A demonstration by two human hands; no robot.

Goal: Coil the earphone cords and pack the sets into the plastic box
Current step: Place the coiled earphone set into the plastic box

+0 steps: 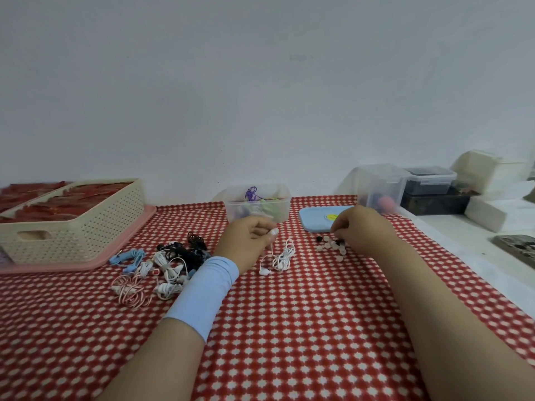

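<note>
My left hand pinches the cord of a white earphone set, whose loose coil and one earbud lie on the red checked tablecloth just right of the hand. My right hand has its fingers curled down over a cluster of small white and black ear tips; whether it holds one is hidden. Behind my left hand stands the clear plastic box, open, with purple and green earphones inside. A tangle of white, black, blue and pink earphone sets lies to the left of my left forearm.
A light blue lid lies flat behind my right hand. A cream perforated basket on a pink tray sits at the left. Clear lidded containers and white boxes stand at the back right, beyond the cloth's edge.
</note>
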